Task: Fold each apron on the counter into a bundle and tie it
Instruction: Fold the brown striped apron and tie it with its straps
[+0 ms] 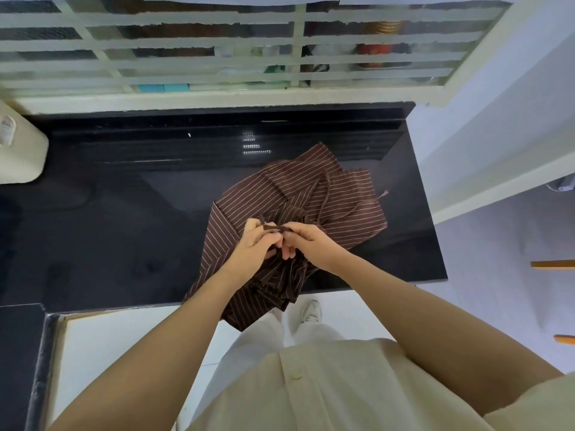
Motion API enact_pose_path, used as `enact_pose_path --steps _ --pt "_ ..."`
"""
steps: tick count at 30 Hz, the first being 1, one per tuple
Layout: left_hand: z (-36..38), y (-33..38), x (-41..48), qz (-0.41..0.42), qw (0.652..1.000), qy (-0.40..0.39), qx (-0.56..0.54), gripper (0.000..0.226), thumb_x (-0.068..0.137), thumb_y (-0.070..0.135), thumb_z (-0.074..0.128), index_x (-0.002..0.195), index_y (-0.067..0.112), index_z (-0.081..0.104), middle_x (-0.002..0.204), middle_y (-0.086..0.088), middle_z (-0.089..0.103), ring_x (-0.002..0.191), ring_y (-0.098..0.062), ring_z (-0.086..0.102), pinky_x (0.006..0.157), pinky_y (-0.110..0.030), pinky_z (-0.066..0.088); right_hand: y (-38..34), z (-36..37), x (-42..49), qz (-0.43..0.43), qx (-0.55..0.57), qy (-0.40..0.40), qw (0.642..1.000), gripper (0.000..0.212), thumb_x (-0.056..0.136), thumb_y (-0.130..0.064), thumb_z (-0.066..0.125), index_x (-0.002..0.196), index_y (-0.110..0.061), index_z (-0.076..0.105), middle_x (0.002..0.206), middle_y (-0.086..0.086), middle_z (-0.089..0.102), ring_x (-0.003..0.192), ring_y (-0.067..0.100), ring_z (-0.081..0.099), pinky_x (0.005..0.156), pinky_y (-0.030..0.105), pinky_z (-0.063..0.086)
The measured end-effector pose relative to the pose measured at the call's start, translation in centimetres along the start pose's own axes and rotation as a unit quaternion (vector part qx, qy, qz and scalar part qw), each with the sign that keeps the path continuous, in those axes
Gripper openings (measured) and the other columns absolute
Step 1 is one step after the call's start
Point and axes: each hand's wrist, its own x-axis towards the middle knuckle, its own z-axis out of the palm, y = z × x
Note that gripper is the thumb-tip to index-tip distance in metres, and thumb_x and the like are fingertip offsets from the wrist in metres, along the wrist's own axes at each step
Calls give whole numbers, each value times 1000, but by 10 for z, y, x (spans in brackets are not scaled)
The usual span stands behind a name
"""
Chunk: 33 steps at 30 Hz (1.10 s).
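A brown apron with thin white stripes (326, 197) lies crumpled on the black counter (124, 228), its near part hanging over the front edge. Both hands meet above its middle. My left hand (253, 247) and my right hand (306, 239) each pinch a dark brown apron strap (273, 228) stretched short between their fingertips. Another strap (326, 194) runs loose across the cloth toward the back right, with its end (384, 193) lying on the counter.
A cream appliance (18, 147) stands at the counter's left end. A barred window (217, 48) runs along the back. A white wall (482, 135) closes the right side. The counter's front edge (93, 301) drops to a white floor.
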Motion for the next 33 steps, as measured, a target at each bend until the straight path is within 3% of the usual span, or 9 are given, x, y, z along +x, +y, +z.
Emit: enact_pose_path --steps 2,5,7,12,17,21,23,29,33 --pt "-1 -4 1 13 1000 8 -4 7 98 12 52 104 15 55 123 -8 37 116 -22 57 97 -41 53 -1 0 1 23 9 4 1000 25 106 -14 35 94 -10 56 71 0 62 72 10 59 81 27 48" --pt "2 -11 1 33 998 50 4 60 90 0 61 130 26 25 125 -2 37 108 -17 60 89 -31 55 -7 0 2 57 120 68 989 28 108 -17 28 93 -10 51 67 1 61 66 7 58 78 17 46" --pt "5 -15 0 39 996 76 35 66 88 -4 62 128 24 18 124 -2 39 105 -17 60 86 -28 54 -9 0 1 82 186 120 972 29 108 -19 26 93 -12 50 65 1 60 63 5 57 78 20 42" --pt "12 -22 2 55 987 38 149 42 95 6 57 132 15 39 114 1 60 100 -11 60 88 -25 51 -11 -1 -2 93 208 110 967 30 107 -21 26 92 -14 50 63 0 60 64 8 56 80 27 40" --pt "23 -20 10 88 962 75 247 22 97 11 57 118 6 61 110 -4 35 82 -11 48 75 -10 46 -13 3 -9 75 166 87 980 30 108 -19 29 91 -13 53 66 2 60 72 21 57 77 29 45" --pt "31 -27 12 148 933 64 322 17 97 12 54 111 3 56 113 -5 38 75 -6 45 75 -14 45 -21 12 -5 85 -99 147 980 33 105 -25 35 89 -14 63 82 -1 63 87 14 58 95 38 40" --pt "34 -35 15 162 902 50 396 33 97 27 46 123 8 51 112 0 44 78 -5 39 74 -5 36 -29 18 -3 101 -312 185 926 34 104 -30 37 97 -17 68 103 0 56 104 18 45 99 39 33" --pt "51 -36 13 178 814 76 547 44 104 17 31 143 -2 38 138 -21 50 123 -32 46 100 -38 41 -40 14 1 93 -169 202 960 30 103 -23 45 105 -4 68 95 4 59 86 13 58 81 28 49" --pt "48 -29 5 137 835 44 531 37 98 14 45 130 -2 55 115 -20 67 103 -31 63 86 -37 52 -43 4 -8 51 -122 168 977 30 100 -23 54 95 -1 72 82 8 66 72 14 63 70 19 51"
